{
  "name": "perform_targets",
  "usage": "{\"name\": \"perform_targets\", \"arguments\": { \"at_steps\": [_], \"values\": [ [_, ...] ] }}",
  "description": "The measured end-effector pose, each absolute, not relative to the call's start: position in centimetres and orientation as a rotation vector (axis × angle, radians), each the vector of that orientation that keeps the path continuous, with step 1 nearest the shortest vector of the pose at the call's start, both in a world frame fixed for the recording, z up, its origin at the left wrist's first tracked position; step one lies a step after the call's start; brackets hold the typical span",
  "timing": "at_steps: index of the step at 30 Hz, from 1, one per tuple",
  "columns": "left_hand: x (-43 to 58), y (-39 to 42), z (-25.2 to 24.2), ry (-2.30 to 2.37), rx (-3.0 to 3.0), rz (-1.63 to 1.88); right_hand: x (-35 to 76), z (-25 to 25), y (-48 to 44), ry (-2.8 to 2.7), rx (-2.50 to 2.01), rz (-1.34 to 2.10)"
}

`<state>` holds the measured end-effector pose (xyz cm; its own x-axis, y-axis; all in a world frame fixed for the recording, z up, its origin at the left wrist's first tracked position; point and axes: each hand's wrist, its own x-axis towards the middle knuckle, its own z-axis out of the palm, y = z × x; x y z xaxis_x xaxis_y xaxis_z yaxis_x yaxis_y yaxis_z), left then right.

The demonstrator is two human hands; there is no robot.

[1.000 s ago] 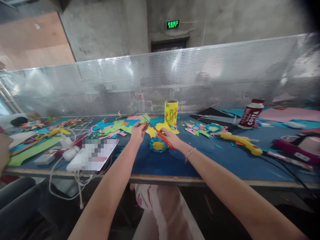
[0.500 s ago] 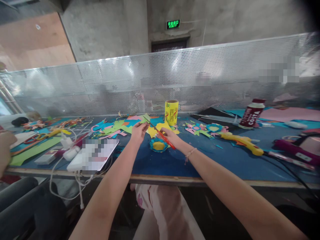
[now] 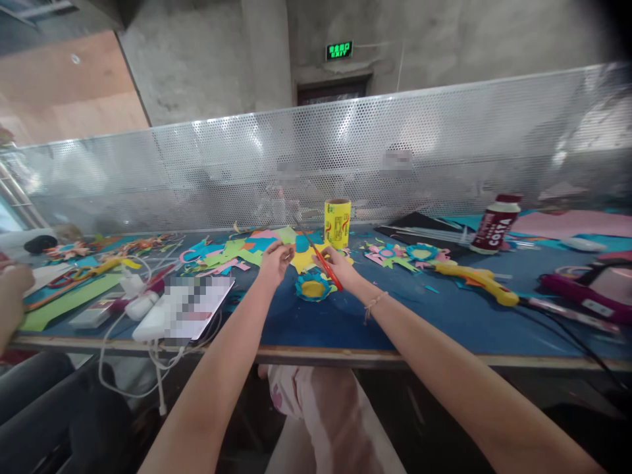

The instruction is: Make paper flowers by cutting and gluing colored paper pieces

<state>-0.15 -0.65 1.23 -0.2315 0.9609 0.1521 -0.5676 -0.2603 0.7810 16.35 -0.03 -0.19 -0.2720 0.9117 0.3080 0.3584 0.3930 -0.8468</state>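
My left hand [image 3: 274, 259] pinches a light green paper piece [image 3: 286, 234] above the blue table [image 3: 316, 316]. My right hand [image 3: 340, 265] grips red-handled scissors [image 3: 322, 260], whose blades point up and left, close to the green piece. Just below both hands lies a blue and yellow paper flower [image 3: 313, 287]. A yellow paper cutout [image 3: 306, 258] sits on the table behind the hands.
A yellow tape roll [image 3: 338, 223] stands behind the hands. Coloured paper scraps [image 3: 222, 253] spread left; paper flowers [image 3: 405, 254], a yellow glue gun [image 3: 481, 282] and a bottle [image 3: 494, 224] lie right. A phone [image 3: 185, 308] with cables is at left. Another person's hand [image 3: 12, 286] is at far left.
The scissor blades have swung up, away from the green piece's edge. My left hand has dropped slightly with the paper. The hand at far left moved a little.
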Motion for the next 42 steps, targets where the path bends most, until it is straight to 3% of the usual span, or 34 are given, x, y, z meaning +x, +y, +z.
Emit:
{"name": "perform_targets", "arguments": {
  "at_steps": [20,32,42],
  "values": [
    [0.0,-0.7,1.2,0.754,0.924,1.718,16.2,0.8,-1.8,-2.050,-1.132,0.794],
    [-0.2,-0.5,0.8,0.952,1.042,1.861,15.9,0.3,-1.3,-1.913,-1.153,0.776],
    [-0.4,0.0,0.7,0.830,0.990,1.910,16.0,0.2,-1.2,-1.892,-1.190,0.816]
  ]
}}
